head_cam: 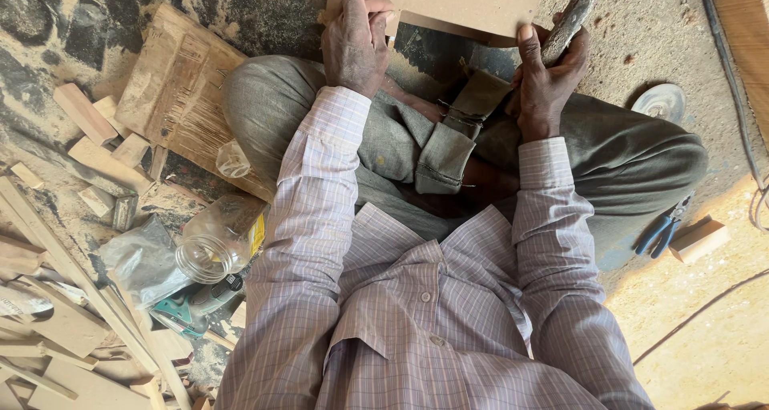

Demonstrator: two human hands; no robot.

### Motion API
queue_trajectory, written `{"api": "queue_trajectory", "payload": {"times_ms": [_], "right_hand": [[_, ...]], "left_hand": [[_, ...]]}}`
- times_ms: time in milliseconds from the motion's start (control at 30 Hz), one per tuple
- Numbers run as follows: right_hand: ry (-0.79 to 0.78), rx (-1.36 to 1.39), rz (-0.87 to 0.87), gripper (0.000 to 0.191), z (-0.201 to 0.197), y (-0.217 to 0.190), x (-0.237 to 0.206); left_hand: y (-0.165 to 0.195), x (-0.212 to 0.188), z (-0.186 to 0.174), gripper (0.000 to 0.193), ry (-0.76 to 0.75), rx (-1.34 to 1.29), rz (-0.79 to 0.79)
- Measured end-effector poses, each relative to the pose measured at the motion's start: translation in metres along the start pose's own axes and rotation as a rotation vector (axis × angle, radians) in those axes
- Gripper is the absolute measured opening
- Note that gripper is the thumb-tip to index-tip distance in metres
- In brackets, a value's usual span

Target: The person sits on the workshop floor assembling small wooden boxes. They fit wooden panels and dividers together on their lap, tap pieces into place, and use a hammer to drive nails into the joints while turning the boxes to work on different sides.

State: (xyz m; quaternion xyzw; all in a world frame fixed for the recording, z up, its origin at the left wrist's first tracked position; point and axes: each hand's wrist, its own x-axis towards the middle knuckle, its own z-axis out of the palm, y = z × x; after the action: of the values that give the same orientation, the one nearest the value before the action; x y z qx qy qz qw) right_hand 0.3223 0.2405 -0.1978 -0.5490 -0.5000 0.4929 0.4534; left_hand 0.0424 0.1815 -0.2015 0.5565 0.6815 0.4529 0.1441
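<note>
1. Gripping a tool handle [570, 19], the right hand [545, 78] has its fingers closed around the worn, rough shaft; the tool's head runs off the top edge, so its kind cannot be told.
2. Left hand [356, 42] is clamped on the near edge of a flat board [465, 2], fingers curled over it, holding it down in front of the knees.
3. Board lies at top centre, between the two hands, partly cut off by the frame.
4. Person sits cross-legged on the dusty floor [681, 42]; grey trousers, checked shirt sleeves.
5. Left of the knee: a rough plank [180, 90], tilted, touching the trouser leg.
6. Below it a clear jar [216, 246] on its side, mouth open, beside a plastic bag [140, 258].
7. Wood offcuts [88, 138] scattered far left; thin strips [56, 266] below them.
8. Right side: blue-handled pliers [661, 230] just beside a small wood block [701, 238]; a round disc [658, 102] near the right knee.
</note>
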Motion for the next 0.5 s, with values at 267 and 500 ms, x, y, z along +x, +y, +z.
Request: {"api": "queue_trajectory", "payload": {"times_ms": [267, 500], "right_hand": [[-0.012, -0.011, -0.025, 0.051, 0.000, 0.000, 0.000], [-0.023, 0.013, -0.049, 0.048, -0.001, 0.002, 0.002]], "left_hand": [[-0.011, -0.004, 0.007, 0.054, -0.038, 0.024, -0.024], [-0.013, -0.003, 0.007, 0.030, -0.031, 0.042, -0.022]]}}
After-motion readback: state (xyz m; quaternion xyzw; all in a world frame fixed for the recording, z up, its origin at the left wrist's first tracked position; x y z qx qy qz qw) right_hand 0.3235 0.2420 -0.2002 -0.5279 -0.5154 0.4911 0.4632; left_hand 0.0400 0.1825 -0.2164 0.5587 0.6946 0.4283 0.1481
